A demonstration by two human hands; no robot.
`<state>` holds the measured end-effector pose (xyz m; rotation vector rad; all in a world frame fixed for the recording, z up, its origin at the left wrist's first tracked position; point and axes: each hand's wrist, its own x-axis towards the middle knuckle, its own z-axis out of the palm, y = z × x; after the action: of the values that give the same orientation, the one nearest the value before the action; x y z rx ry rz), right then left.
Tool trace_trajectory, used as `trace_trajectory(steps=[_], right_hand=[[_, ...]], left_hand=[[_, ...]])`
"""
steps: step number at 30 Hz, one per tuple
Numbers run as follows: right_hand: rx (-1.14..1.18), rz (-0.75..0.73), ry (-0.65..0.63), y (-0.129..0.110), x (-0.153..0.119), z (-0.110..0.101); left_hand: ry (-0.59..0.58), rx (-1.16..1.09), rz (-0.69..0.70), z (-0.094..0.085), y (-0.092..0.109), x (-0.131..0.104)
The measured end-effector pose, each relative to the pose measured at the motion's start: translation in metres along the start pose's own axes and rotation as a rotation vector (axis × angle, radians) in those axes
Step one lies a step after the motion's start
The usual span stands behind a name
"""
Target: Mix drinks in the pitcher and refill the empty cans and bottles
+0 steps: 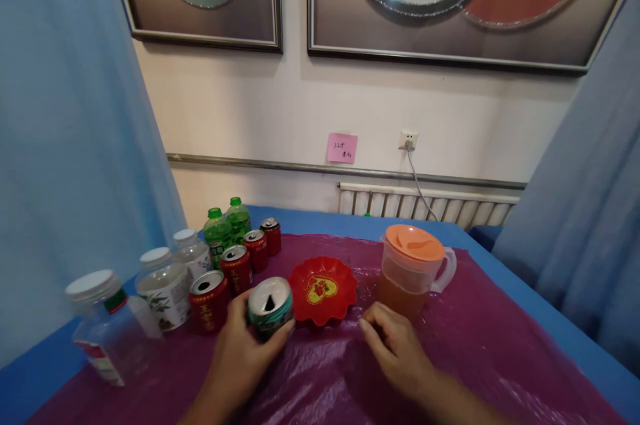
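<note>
My left hand [245, 351] is wrapped round a green can [271, 308] with an open top, held just left of a red scalloped plate [327, 291]. The plate has a yellow print in its middle. On the right, my right hand [393, 345] is closed, fingers curled in, above the purple sheet; whatever it may hold is hidden. Behind it stands a clear pitcher [405, 285] with an orange lid and amber liquid. Several red cans [209, 305] stand in a slanting row beyond my left hand.
Clear jars with white lids [163, 288] line the left side. Two green bottles [218, 238] stand behind the cans. A purple plastic sheet [480, 338] covers much of the blue table [545, 291]. Blue curtains [80, 111] hang at both sides.
</note>
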<state>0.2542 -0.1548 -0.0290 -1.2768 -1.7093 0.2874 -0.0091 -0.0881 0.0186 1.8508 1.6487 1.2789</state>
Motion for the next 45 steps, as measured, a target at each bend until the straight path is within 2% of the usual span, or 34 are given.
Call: trace_trajectory(steps=[1, 3, 6, 10, 13, 21, 26, 30, 34, 38, 41, 45], right_hand=[[0.007, 0.004, 0.005, -0.003, 0.011, 0.008], [0.048, 0.013, 0.06, -0.006, 0.029, 0.022], [0.125, -0.018, 0.182, -0.005, 0.041, 0.039], [0.123, -0.059, 0.275, 0.006, 0.035, 0.053], [0.081, -0.038, 0.294, 0.017, 0.028, 0.061], [0.114, 0.034, 0.29, 0.023, 0.028, 0.068], [0.166, 0.107, 0.266, 0.023, 0.029, 0.065], [0.154, 0.097, 0.278, 0.028, 0.025, 0.065], [0.138, 0.073, 0.329, 0.03, 0.022, 0.062], [0.168, 0.049, 0.311, 0.03, 0.022, 0.057], [0.154, 0.042, 0.281, 0.03, 0.022, 0.055], [0.127, 0.019, 0.254, 0.03, 0.022, 0.055]], left_hand=[[-0.074, -0.06, 0.026, 0.012, 0.012, 0.007], [-0.148, -0.157, 0.081, 0.037, 0.029, 0.022], [-0.198, -0.244, 0.157, 0.069, 0.039, 0.039], [-0.231, -0.265, 0.21, 0.099, 0.024, 0.042], [-0.248, -0.271, 0.245, 0.11, 0.007, 0.038], [-0.313, -0.206, 0.329, 0.115, -0.014, 0.031], [-0.386, -0.181, 0.499, 0.126, -0.031, 0.022], [-0.463, -0.165, 0.577, 0.122, -0.036, 0.02], [-0.589, -0.185, 0.611, 0.106, -0.029, 0.028], [-0.682, -0.207, 0.524, 0.092, -0.013, 0.038], [-0.668, -0.267, 0.429, 0.089, -0.002, 0.04], [-0.611, -0.289, 0.384, 0.088, 0.008, 0.039]])
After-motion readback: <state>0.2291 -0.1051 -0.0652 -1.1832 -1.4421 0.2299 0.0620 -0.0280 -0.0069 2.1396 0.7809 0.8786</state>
